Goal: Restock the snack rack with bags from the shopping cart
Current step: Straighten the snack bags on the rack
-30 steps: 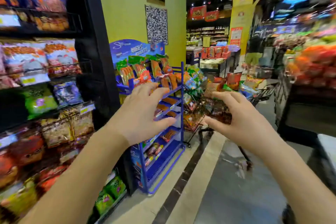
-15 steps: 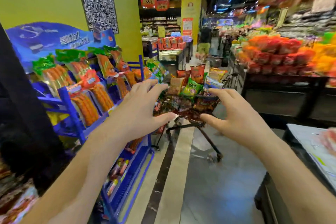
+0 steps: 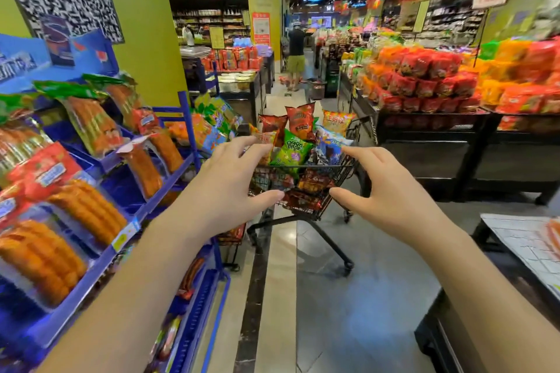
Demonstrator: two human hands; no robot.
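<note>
Floor (image 3: 348, 327) carries a wire cart (image 3: 339, 174) dead ahead, heaped with snack bags (image 3: 300, 121), a green bag (image 3: 292, 151) on top near the middle. Left of the cart, just beside it, a blue rack (image 3: 172, 179) holds sausage packs (image 3: 88, 127) on slanted shelves. Right of the cart a black table (image 3: 430, 118) is stacked with red and orange packs (image 3: 424, 82); nearer than the cart on that side, a dark table (image 3: 500, 266) has a white sheet (image 3: 515, 239) on it.
</note>
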